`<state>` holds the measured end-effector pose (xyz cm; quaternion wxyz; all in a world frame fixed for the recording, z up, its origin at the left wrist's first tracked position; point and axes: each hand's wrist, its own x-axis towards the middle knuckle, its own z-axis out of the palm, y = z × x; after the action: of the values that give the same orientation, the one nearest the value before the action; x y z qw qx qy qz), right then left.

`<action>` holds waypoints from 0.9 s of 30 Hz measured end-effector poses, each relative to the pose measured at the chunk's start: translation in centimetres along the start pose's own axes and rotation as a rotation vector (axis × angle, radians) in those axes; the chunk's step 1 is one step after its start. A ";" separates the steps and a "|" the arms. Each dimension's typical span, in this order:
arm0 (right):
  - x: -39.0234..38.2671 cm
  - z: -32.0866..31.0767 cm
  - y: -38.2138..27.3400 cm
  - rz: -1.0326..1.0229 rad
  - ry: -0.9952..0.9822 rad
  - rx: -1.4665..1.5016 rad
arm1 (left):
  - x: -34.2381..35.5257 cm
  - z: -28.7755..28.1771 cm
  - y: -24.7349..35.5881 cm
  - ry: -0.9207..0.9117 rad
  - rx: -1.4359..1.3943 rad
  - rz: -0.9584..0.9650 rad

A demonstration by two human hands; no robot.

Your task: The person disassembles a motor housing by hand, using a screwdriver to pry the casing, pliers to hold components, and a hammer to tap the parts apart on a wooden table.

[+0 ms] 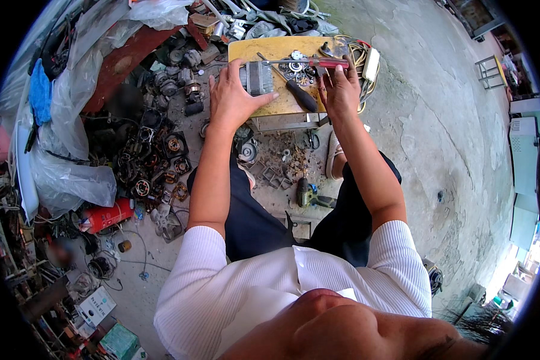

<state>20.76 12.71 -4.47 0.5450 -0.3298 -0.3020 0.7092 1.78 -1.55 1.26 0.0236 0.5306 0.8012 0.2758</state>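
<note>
My left hand (234, 99) grips a grey ribbed metal block (255, 79) at the left of a worn yellow stool top (306, 45). My right hand (341, 87) holds a screwdriver with a red translucent handle (324, 62), its long shaft lying level toward the top of the block; whether the tip touches is unclear. Between my hands are a black-handled tool (301, 95), small round metal parts (299, 74) and a thin rod. A small dark part (326, 49) sits near the top's far right.
Dismantled motor parts (162, 150), plastic sheeting (66, 162) and a red cylinder (108, 214) crowd the left. A drill (303, 193), scissors (311, 140) and debris lie between my legs. A cable coil and white power strip (371, 63) hang right of the stool. Grey cabinets (522, 156) line the far right.
</note>
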 end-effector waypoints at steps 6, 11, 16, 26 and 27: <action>-1.4 1.9 -2.0 0.025 0.027 -0.031 | 0.0 -0.7 0.4 -0.043 -0.032 -0.046; -1.7 2.2 -1.9 -0.063 0.049 -0.061 | -0.1 -0.7 0.4 -0.028 -0.026 -0.039; -1.3 2.0 -1.6 -0.058 0.005 -0.054 | 0.0 -0.5 0.3 -0.027 -0.008 -0.021; 0.7 -0.9 0.7 -0.005 -0.010 -0.030 | 0.0 -0.3 0.3 -0.009 -0.021 -0.009; 0.4 -0.2 0.5 0.009 0.012 0.019 | -0.1 -0.3 0.2 0.010 -0.030 -0.005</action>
<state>20.52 12.96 -5.03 0.5464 -0.3302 -0.2907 0.7126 1.89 -1.70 1.54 0.0284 0.5267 0.7984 0.2905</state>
